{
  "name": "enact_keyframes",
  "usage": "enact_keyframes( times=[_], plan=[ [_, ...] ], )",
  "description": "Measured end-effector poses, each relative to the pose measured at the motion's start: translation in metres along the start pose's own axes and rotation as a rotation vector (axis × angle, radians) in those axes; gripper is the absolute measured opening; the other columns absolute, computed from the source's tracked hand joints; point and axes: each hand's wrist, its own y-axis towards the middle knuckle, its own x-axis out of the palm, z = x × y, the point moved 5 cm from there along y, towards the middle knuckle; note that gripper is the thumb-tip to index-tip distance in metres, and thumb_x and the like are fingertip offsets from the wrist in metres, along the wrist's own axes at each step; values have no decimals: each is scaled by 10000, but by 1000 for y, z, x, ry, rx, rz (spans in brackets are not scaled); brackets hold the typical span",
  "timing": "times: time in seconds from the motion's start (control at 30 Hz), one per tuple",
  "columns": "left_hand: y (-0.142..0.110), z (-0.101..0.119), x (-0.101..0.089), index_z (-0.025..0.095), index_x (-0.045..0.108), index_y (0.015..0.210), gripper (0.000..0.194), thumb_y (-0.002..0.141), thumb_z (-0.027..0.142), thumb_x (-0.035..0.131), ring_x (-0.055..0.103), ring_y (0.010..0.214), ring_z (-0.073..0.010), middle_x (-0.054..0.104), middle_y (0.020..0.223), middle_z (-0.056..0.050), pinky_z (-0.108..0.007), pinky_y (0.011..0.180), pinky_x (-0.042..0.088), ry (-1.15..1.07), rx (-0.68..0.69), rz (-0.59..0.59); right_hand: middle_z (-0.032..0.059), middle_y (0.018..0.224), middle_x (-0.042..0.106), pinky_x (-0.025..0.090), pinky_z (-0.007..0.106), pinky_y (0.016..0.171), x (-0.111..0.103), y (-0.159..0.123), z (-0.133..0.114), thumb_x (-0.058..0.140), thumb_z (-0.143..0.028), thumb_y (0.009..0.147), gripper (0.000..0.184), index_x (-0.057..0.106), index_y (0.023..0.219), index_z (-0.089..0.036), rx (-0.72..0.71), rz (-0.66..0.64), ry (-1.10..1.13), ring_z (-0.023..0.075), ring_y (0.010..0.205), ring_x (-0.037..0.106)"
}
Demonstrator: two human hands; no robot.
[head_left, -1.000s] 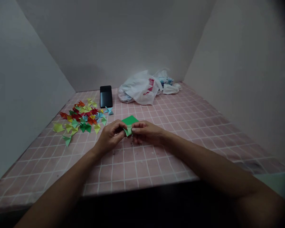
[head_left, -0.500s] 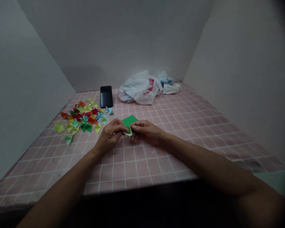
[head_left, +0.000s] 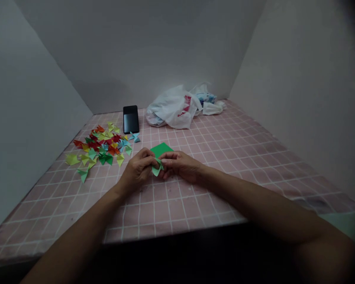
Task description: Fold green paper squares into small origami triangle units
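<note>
A small light green folded paper [head_left: 156, 169] is pinched between my two hands above the tablecloth. My left hand [head_left: 138, 169] grips its left side with thumb and bent fingers. At its upper right edge, the thumb and index finger of my right hand [head_left: 180, 165] close on it. Just beyond my fingers lies a darker green paper square [head_left: 162, 149], partly hidden by my hands. To the left spreads a pile of small folded paper pieces [head_left: 105, 158] in red, orange, yellow, green and blue.
A black phone [head_left: 131, 119] lies behind the pile. Near the back wall sits a crumpled white plastic bag [head_left: 173, 108] with red print, beside a blue-and-white packet [head_left: 206, 98] and a white crumpled item [head_left: 213, 108]. A pink checked cloth [head_left: 225, 157] covers the table; walls rise on three sides.
The light green paper has turned in my fingers, and a pointed flap now hangs lower between my hands. Both hands stay in nearly the same place. The view has shifted slightly.
</note>
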Motion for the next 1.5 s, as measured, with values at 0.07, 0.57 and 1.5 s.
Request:
enact_keyframes(
  times=[0.07, 0.57, 1.5],
  plan=[
    [0, 0, 1, 197, 681, 799, 279, 857, 6, 486, 619, 877, -166, 584, 913, -35, -304, 802, 527, -1, 7, -3, 34, 768, 730, 567, 248, 655, 1, 0, 0, 801, -319, 800, 252, 674, 938, -149, 5, 6, -7, 133, 676, 692],
    [-10, -24, 12, 204, 598, 1107, 264, 868, 278, 683, 641, 798, -155, 630, 954, -32, -265, 672, 556, -535, -451, 171, 35, 793, 719, 567, 252, 670, -1, 2, 3, 819, -327, 784, 245, 697, 897, -147, -64, 35, 63, 128, 682, 677],
    [-14, -20, 12, 163, 679, 794, 194, 766, 333, 766, 599, 653, -112, 645, 735, 10, -217, 600, 515, -577, -659, 240, 35, 785, 704, 533, 276, 668, 5, -2, 5, 870, -438, 740, 365, 665, 866, -164, -100, 84, -55, 133, 693, 646]
  ],
)
